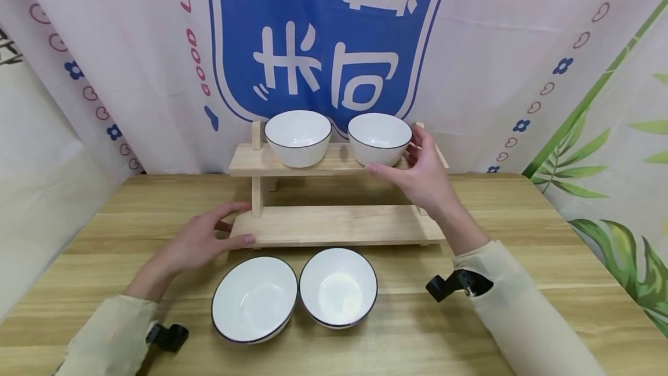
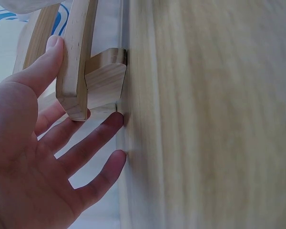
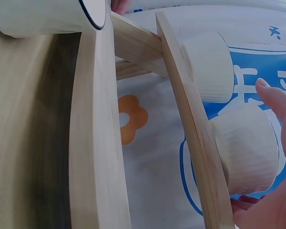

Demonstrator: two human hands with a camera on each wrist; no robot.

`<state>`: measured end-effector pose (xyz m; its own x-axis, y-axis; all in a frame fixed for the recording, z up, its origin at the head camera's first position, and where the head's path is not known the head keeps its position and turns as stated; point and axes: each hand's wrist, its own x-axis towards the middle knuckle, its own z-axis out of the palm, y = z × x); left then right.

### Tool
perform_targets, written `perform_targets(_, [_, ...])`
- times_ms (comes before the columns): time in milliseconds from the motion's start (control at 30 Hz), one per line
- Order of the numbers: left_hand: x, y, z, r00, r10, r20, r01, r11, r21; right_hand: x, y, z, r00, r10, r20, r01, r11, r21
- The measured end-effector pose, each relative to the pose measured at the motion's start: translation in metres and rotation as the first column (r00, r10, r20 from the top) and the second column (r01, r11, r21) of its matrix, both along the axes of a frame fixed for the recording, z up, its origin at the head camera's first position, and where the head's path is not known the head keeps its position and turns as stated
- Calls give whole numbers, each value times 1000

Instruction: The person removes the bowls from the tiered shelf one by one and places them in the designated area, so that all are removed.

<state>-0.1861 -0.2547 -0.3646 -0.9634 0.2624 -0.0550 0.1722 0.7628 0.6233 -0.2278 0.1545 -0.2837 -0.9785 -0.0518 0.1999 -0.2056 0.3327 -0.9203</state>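
A two-tier wooden shelf (image 1: pixel 339 225) stands on the table. Two white bowls with dark rims sit on its upper tier, a left bowl (image 1: pixel 298 139) and a right bowl (image 1: pixel 380 139). My right hand (image 1: pixel 425 181) is spread around the right bowl, thumb at its lower front and fingers by its right side. In the right wrist view, a gap shows between the thumb (image 3: pixel 276 100) and that bowl (image 3: pixel 250 150). My left hand (image 1: pixel 195 239) holds the left end of the lower tier, thumb (image 2: pixel 50 59) on the board and some fingers behind its end.
Two more white bowls stand side by side on the table in front of the shelf, a left one (image 1: pixel 256 300) and a right one (image 1: pixel 338 288). A printed curtain (image 1: pixel 485 74) hangs right behind the shelf. The wooden table (image 1: pixel 522 283) extends to both sides.
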Motion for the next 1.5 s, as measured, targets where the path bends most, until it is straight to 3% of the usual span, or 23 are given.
perform_targets(267, [0,0,1,1000,-2,0,2,1000,-1,-13,-9,5,999,-28,36,29,999,-24])
perform_targets(900, [-2,-2,-2,1000,-5,5,5,1000,-9,-27,-34,1,974,-224,29,226,970,-87])
perform_targets(1233, [0,-2,0,1000,0,-2,0,1000,-4,-28,-36,0,969,-246,28,247,965,-87])
perform_targets(1500, [-1,-1,-1,1000,-4,4,4,1000,10,-26,-29,-3,978,-208,15,209,976,-65])
